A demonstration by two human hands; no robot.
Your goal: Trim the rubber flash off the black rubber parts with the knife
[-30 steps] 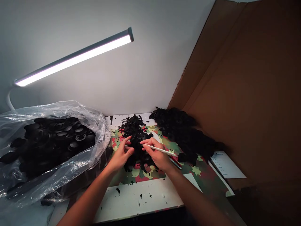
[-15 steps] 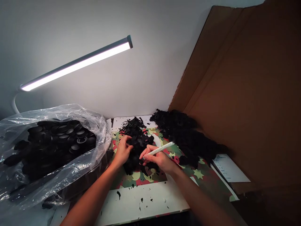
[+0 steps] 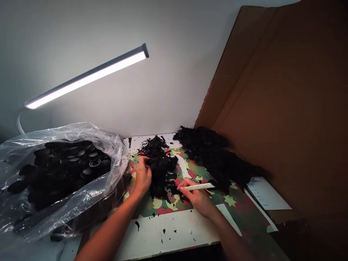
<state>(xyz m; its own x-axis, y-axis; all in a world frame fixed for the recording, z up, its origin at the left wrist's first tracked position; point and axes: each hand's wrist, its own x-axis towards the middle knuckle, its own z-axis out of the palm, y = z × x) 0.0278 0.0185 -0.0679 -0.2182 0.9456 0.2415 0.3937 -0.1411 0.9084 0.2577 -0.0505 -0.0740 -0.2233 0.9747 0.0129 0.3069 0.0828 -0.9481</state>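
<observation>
My right hand [image 3: 196, 197] is closed on a white pen-shaped tool [image 3: 201, 186], its handle pointing right; the tip is hidden by my fingers. It is at the right side of a loose pile of black scraps and pieces [image 3: 161, 170]. At the pile's left edge, my left hand [image 3: 143, 175] has its fingers curled in against the black material. Whatever they pinch is dark and cannot be told from the pile. Under both hands lies a camouflage-patterned sheet [image 3: 163, 209] in green, red and yellow.
To the left, a clear plastic bag [image 3: 118, 156] holds many black round parts [image 3: 73, 156]. A larger black heap [image 3: 217, 159] lies against a cardboard panel [image 3: 280, 108] on the right. Printed paper [image 3: 269, 194] lies near it. A lit tube lamp [image 3: 89, 78] hangs above.
My right hand has drawn back from the pile's middle to the right and down, with the tool now lying flatter. My left hand has shifted slightly along the pile's left edge.
</observation>
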